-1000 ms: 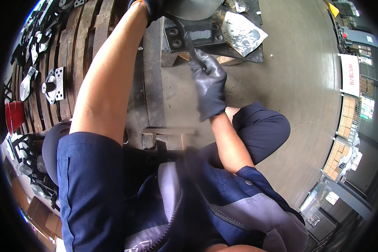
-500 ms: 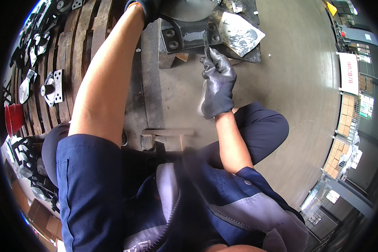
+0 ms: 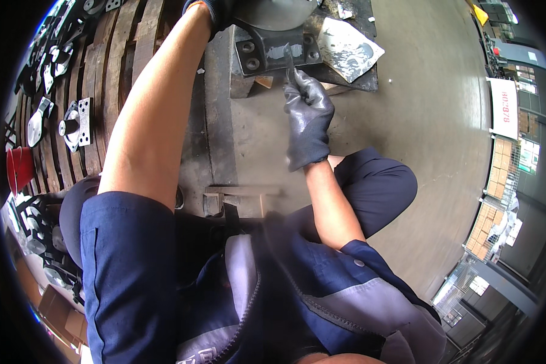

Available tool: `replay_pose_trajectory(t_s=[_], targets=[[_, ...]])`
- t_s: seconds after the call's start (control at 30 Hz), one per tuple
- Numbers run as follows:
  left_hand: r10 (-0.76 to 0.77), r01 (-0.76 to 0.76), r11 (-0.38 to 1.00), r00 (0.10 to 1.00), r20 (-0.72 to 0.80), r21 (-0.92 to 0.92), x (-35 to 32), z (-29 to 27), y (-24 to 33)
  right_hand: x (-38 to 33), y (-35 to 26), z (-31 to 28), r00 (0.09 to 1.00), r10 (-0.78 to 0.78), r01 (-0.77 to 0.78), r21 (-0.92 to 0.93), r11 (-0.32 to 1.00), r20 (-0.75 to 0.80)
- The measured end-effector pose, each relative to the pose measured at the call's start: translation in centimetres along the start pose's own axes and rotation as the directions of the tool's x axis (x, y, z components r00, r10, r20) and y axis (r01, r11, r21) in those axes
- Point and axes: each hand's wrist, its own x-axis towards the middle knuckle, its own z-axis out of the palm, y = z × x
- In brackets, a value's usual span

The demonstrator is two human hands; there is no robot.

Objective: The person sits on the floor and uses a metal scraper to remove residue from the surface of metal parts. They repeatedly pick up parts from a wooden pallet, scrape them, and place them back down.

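The right hand's (image 3: 309, 115) fingers grip a thin blade (image 3: 289, 59) at a dark metal part (image 3: 273, 39), holed and smeared pale grey, on the worktop (image 3: 369, 80); the left hand's (image 3: 220, 15) grip is unclear. Beyond are a red bucket (image 3: 20, 170), contents hidden, and caged cartons (image 3: 500, 167).

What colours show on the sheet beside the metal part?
The sheet is white with dark grey smears, clearest in the head view.

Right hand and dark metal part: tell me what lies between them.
In the head view, a thin tool held by the right hand extends over the dark metal part.
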Motion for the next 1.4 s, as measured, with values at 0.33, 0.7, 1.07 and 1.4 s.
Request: replay_pose_trajectory(t_s=[0.33, 0.7, 1.07, 1.4], targets=[[-0.088, 0.110, 0.975, 0.989, 0.117, -0.193, 0.2, -2.4, 0.3, -0.6, -0.4, 1.0, 0.991, -0.135, 0.135, -0.018, 0.991, 0.009], [-0.145, 0.176, 0.947, 0.981, 0.132, -0.267, 0.0, -2.5, 0.4, -0.9, -1.1, 0.5, 0.963, -0.036, 0.000, 0.131, 0.991, 0.268], [-0.032, 0.052, 0.984, 0.993, 0.116, -0.172, -0.7, -1.5, -0.6, 0.1, -2.3, -4.2, 0.872, 0.274, -0.487, 0.676, 0.553, 0.405], [0.036, -0.036, 0.979, 0.999, -0.002, -0.200, -0.4, 2.4, -1.7, 2.2, -0.7, -3.6, 0.870, 0.254, -0.494, 0.746, 0.447, 0.423]])
